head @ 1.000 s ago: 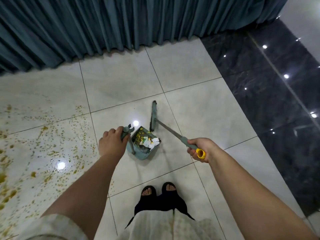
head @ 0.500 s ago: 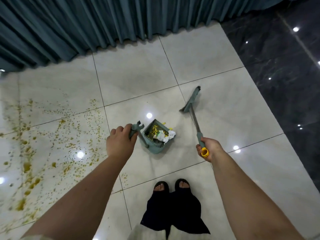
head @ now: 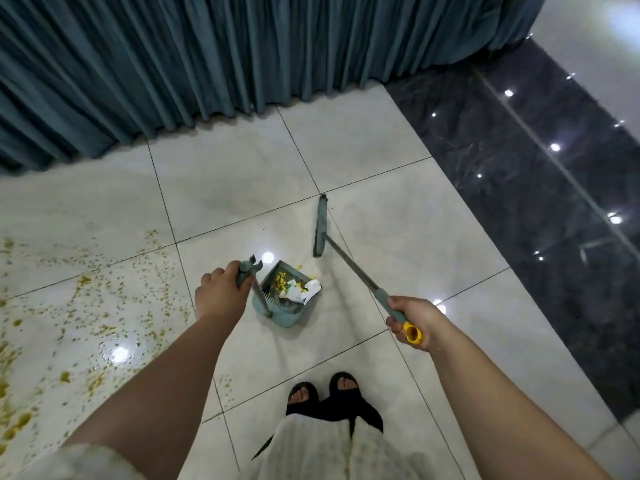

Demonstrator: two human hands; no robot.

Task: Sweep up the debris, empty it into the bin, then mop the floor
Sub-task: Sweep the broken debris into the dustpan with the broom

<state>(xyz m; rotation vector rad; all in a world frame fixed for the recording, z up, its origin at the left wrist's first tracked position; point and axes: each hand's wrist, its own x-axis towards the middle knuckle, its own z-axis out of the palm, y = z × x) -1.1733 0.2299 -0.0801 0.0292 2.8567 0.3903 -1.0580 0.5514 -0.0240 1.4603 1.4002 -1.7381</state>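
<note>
A teal dustpan (head: 282,311) on a long handle stands on the pale tile floor in front of my feet, holding white paper scraps and yellow bits (head: 294,287). My left hand (head: 221,292) is shut on the top of the dustpan handle. My right hand (head: 412,320) grips the yellow-tipped end of a teal broom, whose narrow head (head: 320,225) rests on the floor just right of and beyond the dustpan. Yellow-brown spatter (head: 86,306) covers the tiles to the left.
A teal pleated curtain (head: 207,57) hangs across the far side, down to the floor. A glossy dark stone floor strip (head: 519,188) runs along the right. My sandalled feet (head: 322,393) stand close below the dustpan.
The broom head swung out to the right of the dustpan and now lies a little nearer to it. My view has shifted. Both hands keep their grips.
</note>
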